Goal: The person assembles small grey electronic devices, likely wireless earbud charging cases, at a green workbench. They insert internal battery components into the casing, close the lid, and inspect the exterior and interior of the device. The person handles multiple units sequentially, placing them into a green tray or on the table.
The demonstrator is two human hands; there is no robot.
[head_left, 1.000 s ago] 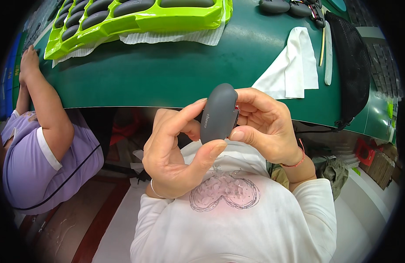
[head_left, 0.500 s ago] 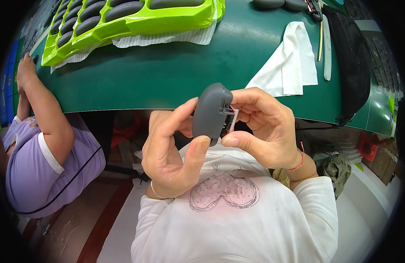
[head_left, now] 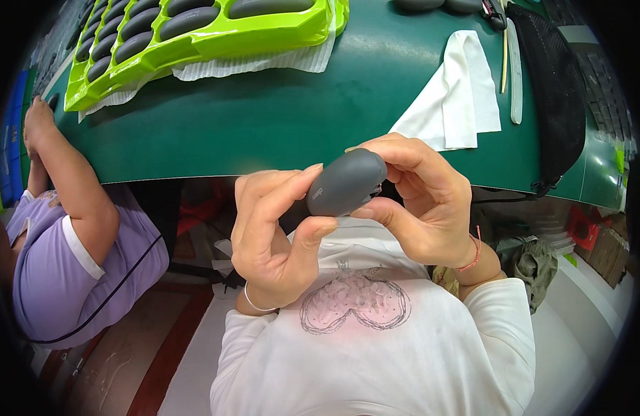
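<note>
Between my two hands is a smooth, dark grey oval plastic case (head_left: 344,184), held up just off the table's near edge. My left hand (head_left: 275,236) grips its left end between index finger and thumb. At the other end, my right hand (head_left: 424,201) pinches it, index finger along the top and thumb below. The rounded outer face is turned up toward me. Only a small bit of the inner parts shows by the right thumb; the rest of the inside is hidden.
A lime-green tray (head_left: 195,59) of similar grey cases lies at the far left on the green table (head_left: 264,125). A white cloth (head_left: 459,104), a clear stick (head_left: 515,76) and a black mesh bag (head_left: 559,104) lie right. Another person (head_left: 84,256) sits at left.
The case has been turned from upright to a flatter tilt, so its outer face shows and the opening with the circuit board has gone from sight. Both hands keep hold.
</note>
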